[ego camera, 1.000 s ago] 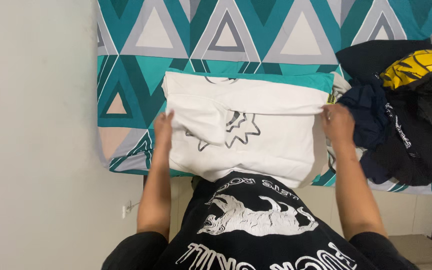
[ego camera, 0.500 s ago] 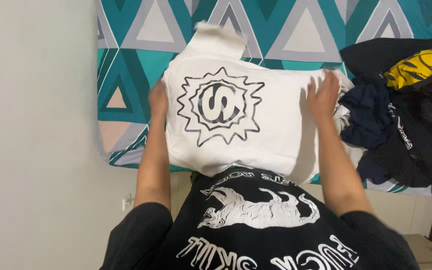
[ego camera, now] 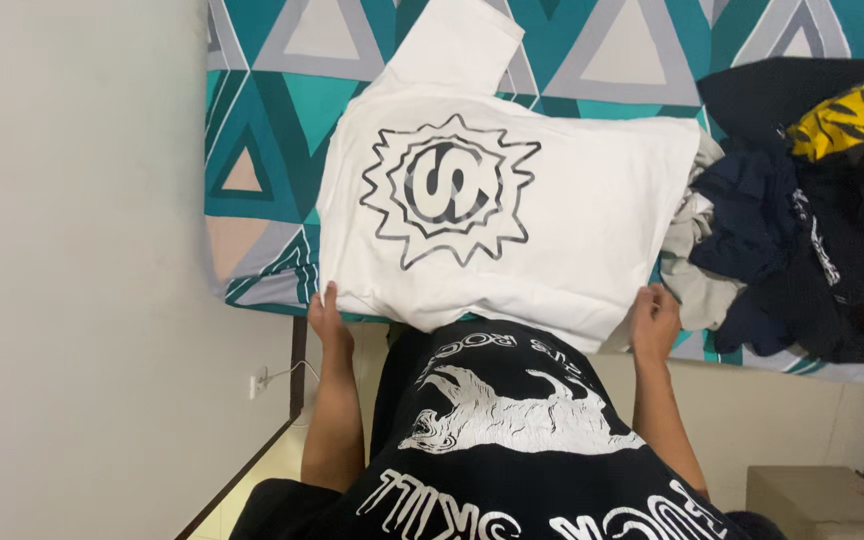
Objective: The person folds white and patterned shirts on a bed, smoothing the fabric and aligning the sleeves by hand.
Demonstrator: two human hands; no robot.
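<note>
I have both hands, left [ego camera: 329, 318] and right [ego camera: 655, 322], pinching the near hem of the white T-shirt [ego camera: 512, 215] on the bed [ego camera: 252, 130]. Uneven pulling could skew it toward the dark clothes pile [ego camera: 812, 220].

White T-shirt [ego camera: 552, 230]: soft matt cotton-like cloth, smooth with faint creases; its round emblem is a flat printed ink, dark and slightly cracked-looking. Bedsheet [ego camera: 272, 150]: woven matt cloth with a printed triangle pattern in teal, grey and peach, lightly wrinkled. Pile of dark clothes [ego camera: 812, 240]: matt knit cloth, rumpled, one piece bearing a yellow printed patch. The person's black shirt [ego camera: 512, 450]: matt cloth with a white, slightly grainy print. Wall [ego camera: 72, 250]: smooth matt paint. Left hand [ego camera: 327, 320] and right hand [ego camera: 655, 322]: bare skin pressing cloth edges.
</note>
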